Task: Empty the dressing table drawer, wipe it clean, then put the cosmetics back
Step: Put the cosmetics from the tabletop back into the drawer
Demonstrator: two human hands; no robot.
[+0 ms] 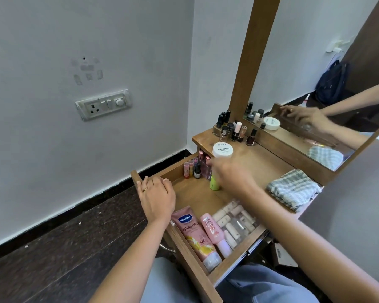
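Bracing the drawer with your left hand is sound: it rests on the front rim with the fingers laid loosely together and holds nothing. Keep it there so the drawer stays put while you lift things out.

The lip balms stand upright in the far corner; take them one by one so they do not topple. The Vaseline tube lies flat against the front wall, long axis along that wall, cap towards you. The pink bottle lies just beside it, parallel, cap also towards you.

The green bottle stands upright on the drawer floor, long axis vertical. Your right hand is over its top, too blurred to tell whether it grips. Lift straight up, clear of the neighbours.

The clear case is best lifted level. The checked cloth waits folded on the tabletop.
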